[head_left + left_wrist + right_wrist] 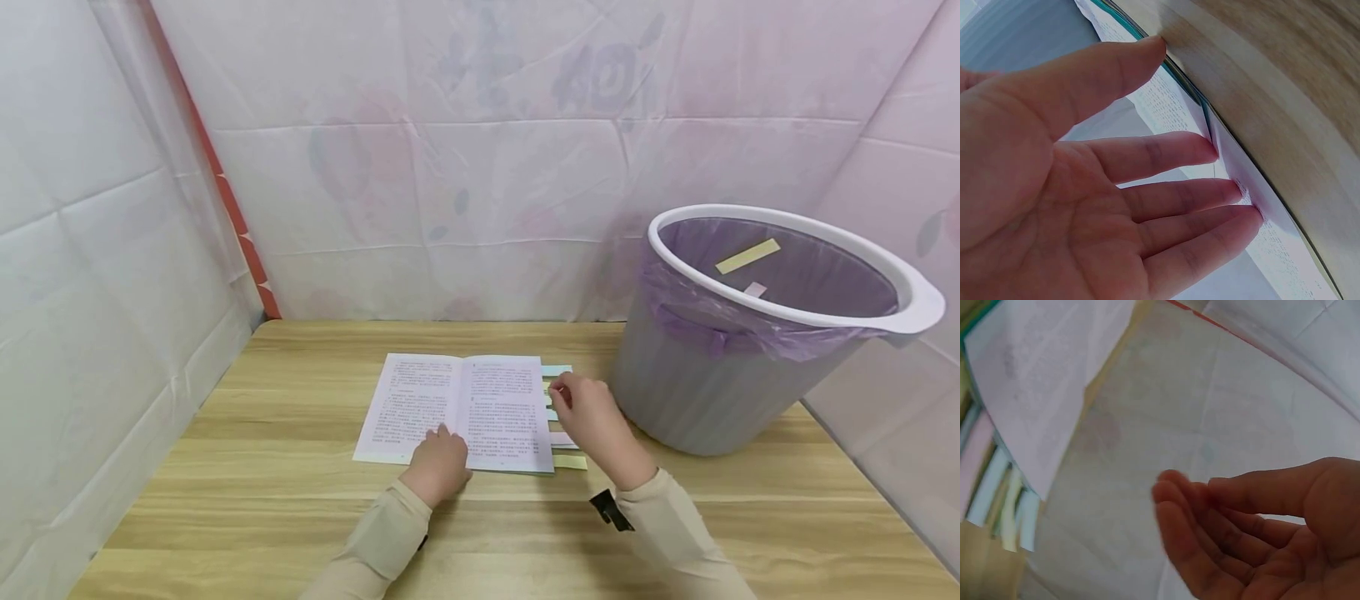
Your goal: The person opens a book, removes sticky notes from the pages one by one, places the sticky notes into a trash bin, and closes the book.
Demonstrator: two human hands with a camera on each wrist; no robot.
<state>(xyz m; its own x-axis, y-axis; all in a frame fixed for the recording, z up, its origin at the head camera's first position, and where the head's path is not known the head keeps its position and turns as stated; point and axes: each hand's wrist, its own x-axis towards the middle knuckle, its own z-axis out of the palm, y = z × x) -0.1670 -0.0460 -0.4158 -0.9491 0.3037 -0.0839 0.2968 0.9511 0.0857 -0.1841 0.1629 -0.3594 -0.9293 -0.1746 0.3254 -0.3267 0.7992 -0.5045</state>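
An open book (502, 417) with printed pages lies on the wooden table. My left hand (437, 465) rests at its lower edge near the fold. In the left wrist view, that hand's fingers (1179, 197) are fairly straight, touching the page, with the thumb by the book's edge. Coloured sticky tabs, including a pink one (562, 439) and a yellow one (572, 462), stick out from the right side. My right hand (592, 417) hovers beside the upper tabs. Its fingers (1175, 531) are loosely bent toward the thumb, and nothing shows between them.
A grey bin (697, 392) with a white rim and a purple liner stands at the table's right. Inside it are a yellow strip (747, 256) and a small pink strip (755, 289). Pale cloth (450, 192) hangs behind the table and at both sides.
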